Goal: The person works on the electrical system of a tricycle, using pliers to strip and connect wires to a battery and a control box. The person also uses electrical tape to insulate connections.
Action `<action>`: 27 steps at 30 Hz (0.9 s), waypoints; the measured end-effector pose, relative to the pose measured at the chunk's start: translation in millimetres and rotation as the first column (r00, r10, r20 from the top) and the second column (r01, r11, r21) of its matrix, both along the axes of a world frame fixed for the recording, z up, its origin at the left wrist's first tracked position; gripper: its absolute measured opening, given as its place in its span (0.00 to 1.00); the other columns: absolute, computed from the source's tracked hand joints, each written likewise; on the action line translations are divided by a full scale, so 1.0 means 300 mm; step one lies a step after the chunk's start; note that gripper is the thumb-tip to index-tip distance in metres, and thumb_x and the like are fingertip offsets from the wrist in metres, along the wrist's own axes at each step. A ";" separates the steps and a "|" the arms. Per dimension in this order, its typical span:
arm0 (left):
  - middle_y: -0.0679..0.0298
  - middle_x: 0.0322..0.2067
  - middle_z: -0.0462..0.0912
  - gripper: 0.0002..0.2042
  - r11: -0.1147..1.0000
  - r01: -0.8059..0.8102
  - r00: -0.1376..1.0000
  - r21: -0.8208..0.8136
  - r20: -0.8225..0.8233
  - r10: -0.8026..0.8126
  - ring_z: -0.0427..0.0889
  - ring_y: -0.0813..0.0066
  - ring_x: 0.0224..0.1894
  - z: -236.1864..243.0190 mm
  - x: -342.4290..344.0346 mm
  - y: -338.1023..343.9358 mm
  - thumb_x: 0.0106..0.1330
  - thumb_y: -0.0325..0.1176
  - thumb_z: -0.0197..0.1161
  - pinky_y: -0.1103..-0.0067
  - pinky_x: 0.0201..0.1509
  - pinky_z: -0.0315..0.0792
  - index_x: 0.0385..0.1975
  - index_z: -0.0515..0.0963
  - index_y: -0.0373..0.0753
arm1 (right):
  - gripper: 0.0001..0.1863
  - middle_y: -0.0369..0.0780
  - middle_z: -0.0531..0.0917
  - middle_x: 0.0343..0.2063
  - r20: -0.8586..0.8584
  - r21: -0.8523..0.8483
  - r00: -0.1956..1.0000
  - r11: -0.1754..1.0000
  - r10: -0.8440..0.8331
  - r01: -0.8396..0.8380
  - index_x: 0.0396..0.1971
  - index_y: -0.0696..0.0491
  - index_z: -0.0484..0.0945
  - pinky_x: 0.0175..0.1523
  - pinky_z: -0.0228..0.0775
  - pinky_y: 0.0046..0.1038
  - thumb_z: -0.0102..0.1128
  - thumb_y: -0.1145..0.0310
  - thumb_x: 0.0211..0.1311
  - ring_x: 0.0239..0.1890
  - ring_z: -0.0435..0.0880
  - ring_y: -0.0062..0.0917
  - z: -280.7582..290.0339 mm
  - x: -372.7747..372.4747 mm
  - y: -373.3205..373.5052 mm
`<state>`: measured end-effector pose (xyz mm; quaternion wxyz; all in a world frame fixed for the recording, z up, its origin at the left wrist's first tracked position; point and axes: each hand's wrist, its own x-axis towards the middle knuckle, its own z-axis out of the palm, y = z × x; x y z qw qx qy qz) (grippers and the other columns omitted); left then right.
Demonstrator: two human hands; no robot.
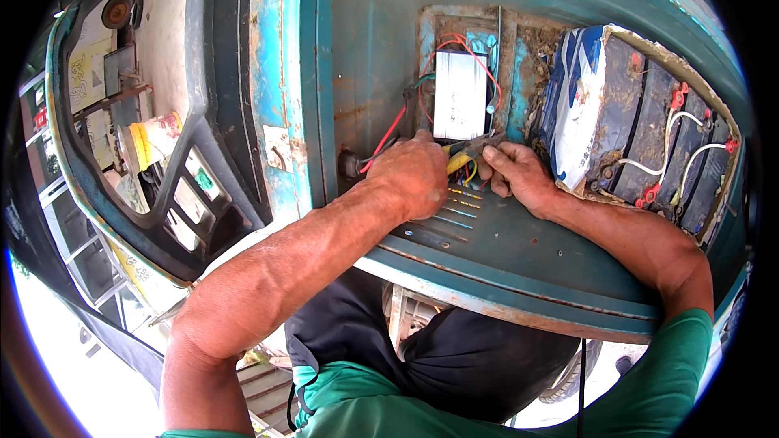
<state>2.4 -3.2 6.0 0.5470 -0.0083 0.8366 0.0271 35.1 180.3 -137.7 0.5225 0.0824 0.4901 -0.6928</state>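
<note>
Inside a rusty turquoise metal compartment (369,56), my left hand (410,174) is closed on a yellow-handled tool (459,160), apparently pliers, below a silver finned electronic box (459,94). My right hand (515,168) has thumb and fingers pinched at the tool's dark end; what exactly they grip is too small to make out. Red wires (389,133) run around the box, and thin colored wires (469,170) hang below the tool.
Right of my hands sit several dark batteries (637,142) with white cables and red terminals, in a torn casing (580,105). The compartment's front ledge (511,308) crosses below my forearms. At left is a black molded panel (227,154) with a yellow-banded container (154,142).
</note>
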 end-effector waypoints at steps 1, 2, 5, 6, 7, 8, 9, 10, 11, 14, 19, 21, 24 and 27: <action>0.48 0.54 0.75 0.14 1.000 -0.005 1.000 0.003 0.000 0.005 0.79 0.49 0.55 0.001 -0.001 0.001 0.66 0.33 0.62 0.62 0.61 0.73 0.46 0.83 0.32 | 0.21 0.31 0.69 0.23 0.004 -0.006 1.000 1.000 -0.017 0.017 0.28 0.52 0.70 0.25 0.57 0.19 0.51 0.51 0.77 0.20 0.63 0.14 0.000 0.001 0.000; 0.47 0.54 0.75 0.14 1.000 -0.009 1.000 0.005 0.000 0.009 0.80 0.48 0.55 0.000 0.001 0.001 0.66 0.33 0.62 0.62 0.60 0.73 0.46 0.83 0.32 | 0.21 0.30 0.69 0.23 0.009 -0.012 0.999 0.999 -0.033 0.033 0.28 0.52 0.70 0.24 0.56 0.19 0.51 0.52 0.77 0.20 0.62 0.13 0.001 0.002 0.001; 0.48 0.55 0.75 0.14 1.000 -0.012 1.000 -0.002 -0.026 0.012 0.79 0.49 0.55 -0.012 0.014 -0.006 0.66 0.33 0.62 0.62 0.61 0.73 0.46 0.83 0.32 | 0.20 0.29 0.67 0.23 0.124 -0.089 0.992 0.996 0.012 -0.001 0.29 0.52 0.70 0.23 0.52 0.18 0.52 0.51 0.77 0.20 0.59 0.12 -0.002 -0.010 0.009; 0.48 0.55 0.75 0.13 1.000 -0.011 1.000 -0.004 -0.021 0.010 0.79 0.49 0.56 -0.008 0.012 -0.005 0.66 0.32 0.62 0.62 0.61 0.73 0.46 0.83 0.32 | 0.20 0.28 0.66 0.23 0.130 -0.082 0.991 0.997 0.022 -0.012 0.29 0.51 0.69 0.23 0.51 0.18 0.52 0.51 0.77 0.20 0.58 0.11 -0.005 -0.008 0.009; 0.48 0.55 0.75 0.13 1.000 -0.009 1.000 -0.006 -0.017 0.009 0.79 0.49 0.56 -0.003 0.011 -0.005 0.66 0.32 0.61 0.62 0.61 0.73 0.46 0.83 0.32 | 0.20 0.28 0.66 0.23 0.135 -0.075 0.990 0.997 0.033 -0.023 0.29 0.51 0.69 0.23 0.49 0.18 0.53 0.51 0.77 0.20 0.57 0.11 -0.006 -0.005 0.009; 0.48 0.55 0.74 0.13 1.000 -0.007 1.000 -0.008 -0.013 0.007 0.79 0.49 0.56 0.002 0.010 -0.004 0.66 0.32 0.61 0.62 0.61 0.73 0.46 0.83 0.32 | 0.20 0.27 0.65 0.23 0.141 -0.068 0.989 0.997 0.044 -0.034 0.29 0.51 0.69 0.22 0.48 0.18 0.53 0.50 0.76 0.20 0.56 0.11 -0.008 -0.002 0.009; 0.49 0.55 0.74 0.13 1.000 0.000 1.000 -0.015 -0.015 0.000 0.78 0.49 0.56 0.003 0.008 -0.003 0.66 0.31 0.61 0.62 0.61 0.73 0.46 0.83 0.32 | 0.20 0.27 0.65 0.22 0.140 -0.065 0.989 0.997 0.048 -0.039 0.28 0.50 0.69 0.22 0.48 0.18 0.53 0.50 0.76 0.19 0.56 0.11 -0.013 0.000 0.009; 0.49 0.55 0.74 0.13 1.000 0.007 1.000 -0.021 -0.017 -0.007 0.78 0.49 0.57 0.005 0.007 -0.002 0.66 0.31 0.61 0.62 0.62 0.73 0.46 0.83 0.32 | 0.21 0.27 0.64 0.22 0.139 -0.062 0.989 0.997 0.051 -0.043 0.27 0.49 0.68 0.22 0.47 0.19 0.53 0.50 0.76 0.19 0.56 0.11 -0.019 0.003 0.007; 0.49 0.55 0.74 0.13 1.000 0.014 1.000 -0.028 -0.019 -0.014 0.78 0.49 0.57 0.006 0.005 0.000 0.66 0.31 0.61 0.62 0.62 0.73 0.46 0.83 0.32 | 0.21 0.26 0.64 0.21 0.138 -0.059 0.989 0.997 0.055 -0.047 0.27 0.49 0.68 0.22 0.47 0.19 0.53 0.50 0.76 0.19 0.55 0.11 -0.024 0.006 0.006; 0.49 0.55 0.74 0.12 0.998 -0.038 0.992 -0.045 -0.125 0.032 0.78 0.49 0.57 0.004 0.018 0.000 0.66 0.30 0.61 0.62 0.61 0.73 0.45 0.83 0.33 | 0.22 0.26 0.62 0.19 0.165 0.017 0.983 0.997 0.077 -0.081 0.24 0.47 0.68 0.21 0.47 0.19 0.53 0.49 0.76 0.17 0.53 0.11 -0.007 -0.004 0.003; 0.50 0.54 0.74 0.12 1.000 -0.017 0.981 -0.011 -0.192 0.015 0.78 0.48 0.57 -0.003 -0.010 0.005 0.67 0.33 0.61 0.60 0.60 0.73 0.44 0.83 0.34 | 0.25 0.29 0.68 0.19 0.158 0.021 0.987 1.000 -0.002 -0.002 0.25 0.48 0.71 0.22 0.53 0.20 0.47 0.45 0.77 0.16 0.64 0.14 0.000 -0.004 0.008; 0.50 0.54 0.75 0.12 0.999 -0.020 0.988 -0.034 -0.153 0.014 0.78 0.48 0.56 -0.001 -0.011 0.007 0.67 0.34 0.61 0.60 0.60 0.72 0.44 0.83 0.34 | 0.29 0.32 0.76 0.22 0.178 0.021 0.984 1.000 0.004 -0.008 0.33 0.52 0.75 0.25 0.59 0.22 0.40 0.41 0.77 0.18 0.73 0.19 -0.002 -0.016 0.013; 0.50 0.54 0.75 0.13 0.998 -0.047 0.988 -0.038 -0.148 0.040 0.79 0.47 0.56 0.000 -0.018 0.014 0.67 0.35 0.62 0.60 0.61 0.72 0.45 0.83 0.34 | 0.29 0.34 0.77 0.23 0.268 0.043 0.960 0.996 -0.082 0.074 0.40 0.54 0.76 0.26 0.61 0.22 0.39 0.41 0.76 0.18 0.74 0.20 -0.009 -0.007 0.017; 0.49 0.53 0.75 0.14 0.997 -0.078 0.986 -0.022 -0.150 0.074 0.79 0.47 0.56 0.009 -0.025 0.014 0.68 0.37 0.63 0.59 0.61 0.72 0.46 0.83 0.34 | 0.23 0.36 0.80 0.24 0.262 0.029 0.960 0.995 -0.095 0.091 0.45 0.56 0.75 0.25 0.62 0.23 0.42 0.50 0.75 0.18 0.75 0.22 -0.005 -0.014 0.019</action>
